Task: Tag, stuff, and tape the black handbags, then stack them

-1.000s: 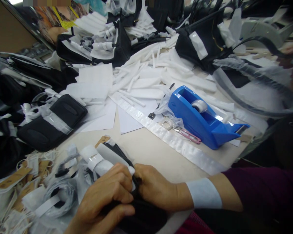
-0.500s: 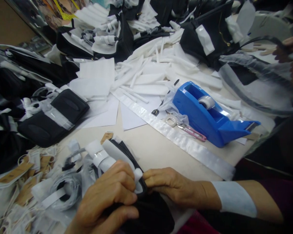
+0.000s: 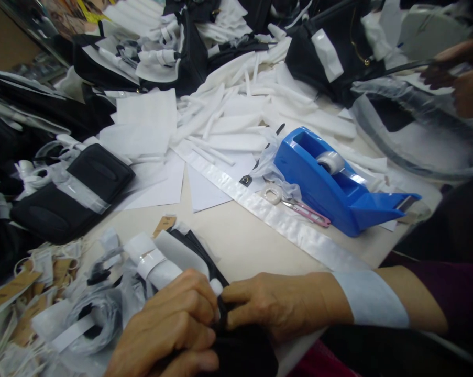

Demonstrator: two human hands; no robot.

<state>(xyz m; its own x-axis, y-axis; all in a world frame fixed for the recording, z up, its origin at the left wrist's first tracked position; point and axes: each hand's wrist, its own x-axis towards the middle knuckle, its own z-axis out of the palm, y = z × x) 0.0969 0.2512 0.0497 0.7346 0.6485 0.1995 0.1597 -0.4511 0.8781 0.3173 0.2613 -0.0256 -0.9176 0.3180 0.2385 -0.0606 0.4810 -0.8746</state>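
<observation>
My left hand [image 3: 169, 330] is curled closed over a black bag strap [image 3: 197, 251] partly wrapped in white foam paper, at the table's near edge. My right hand [image 3: 271, 306] meets it from the right, fingers pinched on the same black piece where the white wrap ends. A white band sits round my right wrist. The black bag body [image 3: 240, 356] lies under both hands and is mostly hidden.
A blue tape dispenser [image 3: 330, 183] stands right of centre, with pink scissors [image 3: 303, 209] and a long clear plastic strip [image 3: 275, 220] beside it. White paper sheets and foam rolls [image 3: 236, 115] cover the middle. Black bags [image 3: 67, 193] crowd the left and back. Another person's hands [image 3: 464, 78] work at far right.
My two hands have drawn closer together on the black strap, the right fingers pinching in toward the left. The view has shifted slightly.
</observation>
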